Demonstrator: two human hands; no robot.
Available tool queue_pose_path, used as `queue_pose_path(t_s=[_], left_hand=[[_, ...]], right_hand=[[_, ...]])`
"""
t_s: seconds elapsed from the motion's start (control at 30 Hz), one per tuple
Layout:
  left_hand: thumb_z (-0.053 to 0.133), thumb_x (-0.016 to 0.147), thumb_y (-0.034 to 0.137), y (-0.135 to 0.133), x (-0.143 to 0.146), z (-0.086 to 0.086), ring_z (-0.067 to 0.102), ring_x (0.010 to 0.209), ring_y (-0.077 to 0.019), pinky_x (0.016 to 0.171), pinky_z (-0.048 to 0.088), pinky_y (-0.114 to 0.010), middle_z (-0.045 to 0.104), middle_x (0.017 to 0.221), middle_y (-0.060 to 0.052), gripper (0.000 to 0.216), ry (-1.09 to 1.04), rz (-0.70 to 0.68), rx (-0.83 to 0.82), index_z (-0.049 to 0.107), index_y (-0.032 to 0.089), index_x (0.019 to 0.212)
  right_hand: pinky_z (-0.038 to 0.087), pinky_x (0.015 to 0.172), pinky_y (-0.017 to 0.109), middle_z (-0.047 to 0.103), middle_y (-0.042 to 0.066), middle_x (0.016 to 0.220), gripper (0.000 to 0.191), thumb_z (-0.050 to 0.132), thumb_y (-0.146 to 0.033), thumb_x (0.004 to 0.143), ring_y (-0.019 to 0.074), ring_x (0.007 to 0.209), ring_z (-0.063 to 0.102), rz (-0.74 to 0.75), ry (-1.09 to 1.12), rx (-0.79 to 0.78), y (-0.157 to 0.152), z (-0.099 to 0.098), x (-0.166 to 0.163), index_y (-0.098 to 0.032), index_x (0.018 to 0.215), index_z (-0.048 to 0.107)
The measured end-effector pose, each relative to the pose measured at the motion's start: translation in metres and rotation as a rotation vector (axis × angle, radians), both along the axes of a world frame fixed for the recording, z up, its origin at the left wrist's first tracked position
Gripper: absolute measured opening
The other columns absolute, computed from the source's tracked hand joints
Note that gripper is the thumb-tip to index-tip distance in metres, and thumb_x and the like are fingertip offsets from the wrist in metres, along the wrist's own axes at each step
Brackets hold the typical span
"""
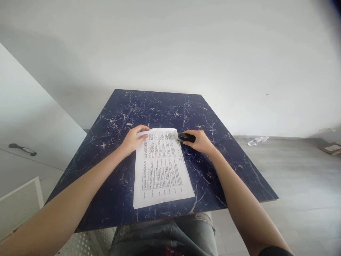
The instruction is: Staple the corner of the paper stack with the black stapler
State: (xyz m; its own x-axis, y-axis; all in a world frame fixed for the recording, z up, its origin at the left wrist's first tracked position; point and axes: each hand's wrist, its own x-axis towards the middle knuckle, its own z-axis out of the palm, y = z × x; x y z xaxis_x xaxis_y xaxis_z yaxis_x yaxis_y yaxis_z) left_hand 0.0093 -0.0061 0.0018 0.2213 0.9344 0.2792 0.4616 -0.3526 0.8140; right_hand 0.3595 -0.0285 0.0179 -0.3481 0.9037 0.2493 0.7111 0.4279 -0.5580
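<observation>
A printed sheet of white paper (161, 167) lies on the dark blue marble-patterned table (165, 106). My left hand (133, 139) rests on the sheet's far left corner, fingers curled over its edge and pinning it down. My right hand (199, 141) is closed around a black stapler (185, 137), whose nose sits at the paper's far right corner.
A small pale object (129, 124) lies on the table beyond my left hand. On the grey floor to the right are a plastic bottle (258, 140) and a cardboard box (332, 148). A white cabinet with a dark handle (22, 149) stands at left.
</observation>
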Motion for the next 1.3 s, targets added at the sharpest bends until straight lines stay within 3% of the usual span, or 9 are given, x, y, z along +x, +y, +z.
queue_pose_path(t_s=[0.17, 0.27, 0.4, 0.53, 0.8, 1.3], left_hand=[[0.066, 0.087, 0.013, 0.001, 0.001, -0.001, 0.069, 0.112, -0.0251, 0.105, 0.049, -0.044, 0.075, 0.117, -0.006, 0.025, -0.004, -0.013, -0.009, 0.072, 0.022, 0.109], [0.066, 0.087, 0.014, 0.002, 0.001, -0.002, 0.07, 0.112, -0.0247, 0.105, 0.048, -0.044, 0.076, 0.117, -0.006, 0.025, -0.011, -0.017, -0.014, 0.072, 0.023, 0.109], [0.065, 0.087, 0.014, 0.002, 0.001, -0.002, 0.069, 0.113, -0.0244, 0.107, 0.048, -0.044, 0.076, 0.118, -0.006, 0.025, -0.004, -0.017, -0.024, 0.072, 0.023, 0.11], [0.066, 0.087, 0.015, 0.001, 0.002, 0.001, 0.069, 0.113, -0.0243, 0.107, 0.048, -0.044, 0.076, 0.118, -0.006, 0.025, -0.007, -0.013, -0.035, 0.072, 0.023, 0.11], [0.066, 0.088, 0.015, 0.0, 0.002, 0.002, 0.069, 0.114, -0.0241, 0.107, 0.049, -0.044, 0.075, 0.119, -0.005, 0.025, 0.014, -0.007, -0.06, 0.072, 0.023, 0.111], [0.066, 0.086, 0.018, 0.002, 0.002, -0.001, 0.07, 0.113, -0.0269, 0.106, 0.049, -0.046, 0.076, 0.117, -0.007, 0.024, 0.01, -0.021, -0.011, 0.073, 0.023, 0.109]], right_hand=[[0.055, 0.09, 0.041, 0.08, 0.005, 0.104, 0.032, 0.077, -0.027, 0.083, 0.0256, 0.094, 0.074, 0.042, -0.006, 0.014, -0.001, 0.005, -0.008, -0.024, 0.114, 0.077], [0.055, 0.091, 0.041, 0.08, 0.006, 0.112, 0.033, 0.073, -0.039, 0.09, 0.0266, 0.1, 0.074, 0.061, 0.026, 0.001, -0.002, 0.011, -0.012, -0.025, 0.12, 0.076], [0.052, 0.088, 0.038, 0.08, 0.008, 0.111, 0.045, 0.041, -0.048, 0.109, 0.0263, 0.101, 0.073, -0.103, 0.061, 0.037, 0.001, 0.009, -0.027, -0.023, 0.112, 0.078], [0.044, 0.086, 0.036, 0.079, 0.009, 0.101, 0.055, 0.028, -0.042, 0.114, 0.0256, 0.094, 0.072, -0.22, -0.187, 0.096, 0.005, 0.001, -0.041, -0.02, 0.098, 0.076], [0.032, 0.082, 0.036, 0.076, 0.008, 0.088, 0.054, 0.026, -0.034, 0.115, 0.0231, 0.087, 0.067, -0.233, -0.496, 0.176, 0.001, 0.002, -0.052, -0.019, 0.083, 0.067], [0.037, 0.093, 0.049, 0.072, 0.02, 0.095, 0.054, 0.029, -0.033, 0.111, 0.0329, 0.094, 0.061, -0.205, -0.579, 0.255, 0.0, -0.004, -0.065, -0.015, 0.092, 0.076]])
